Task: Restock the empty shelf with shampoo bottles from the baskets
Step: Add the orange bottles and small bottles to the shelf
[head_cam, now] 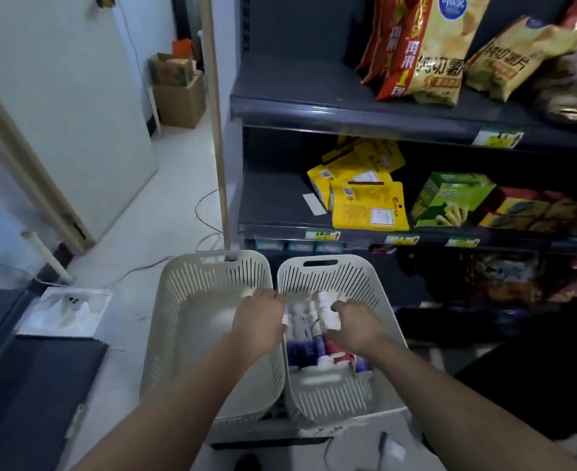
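Two cream slotted baskets stand side by side on the floor in front of the shelving. Nothing shows inside the left basket [191,300]. The right basket [358,283] holds several white shampoo bottles [302,329] with purple and red parts. My right hand [356,326] grips one white bottle [327,312] inside the right basket. My left hand [261,319] reaches over the divide between the baskets, its fingers curled down at the bottles; whether it holds one is hidden. The dark shelf [280,202] has bare space at its left end.
Yellow packets [365,198], a green box [450,200] and red boxes fill the middle shelf to the right. Chip bags [429,49] lie on the upper shelf. A wooden pole [219,130] stands left of the shelving. Cables cross the floor; cardboard boxes [178,93] sit far back.
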A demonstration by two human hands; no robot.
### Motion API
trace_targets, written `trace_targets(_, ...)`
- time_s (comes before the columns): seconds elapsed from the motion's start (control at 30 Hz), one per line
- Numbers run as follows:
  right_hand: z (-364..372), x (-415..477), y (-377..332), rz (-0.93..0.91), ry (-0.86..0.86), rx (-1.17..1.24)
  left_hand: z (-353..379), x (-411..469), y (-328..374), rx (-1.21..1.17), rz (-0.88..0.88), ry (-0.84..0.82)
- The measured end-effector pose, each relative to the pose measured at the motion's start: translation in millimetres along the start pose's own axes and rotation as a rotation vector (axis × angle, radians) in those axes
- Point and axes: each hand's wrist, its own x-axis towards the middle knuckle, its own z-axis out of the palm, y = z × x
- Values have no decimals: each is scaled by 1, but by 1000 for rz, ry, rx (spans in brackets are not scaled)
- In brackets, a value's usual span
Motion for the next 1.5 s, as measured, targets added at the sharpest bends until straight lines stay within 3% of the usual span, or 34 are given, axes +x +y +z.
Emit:
trace_targets(0.23,15,23,39,121,-66,75,34,58,29,-48,118,-107)
trace_targets(0.43,37,46,69,184,-142,91,76,96,50,-11,104,-203)
trace_targets(0.83,95,123,118,160,-322,220,169,147,81,-176,-149,-420)
trace_targets(1.1,133,208,122,224,-309,569,216,183,96,-654,-426,-377)
trace_targets(1.2,143,233,116,304,-326,680,233,192,97,-732,-500,-316)
trace_targets(1.33,154,258,114,400,-337,709,243,200,101,-871,-565,-270)
trace_targets(1.5,161,273,125,324,-350,598,247,203,104,-1048,-700,-304)
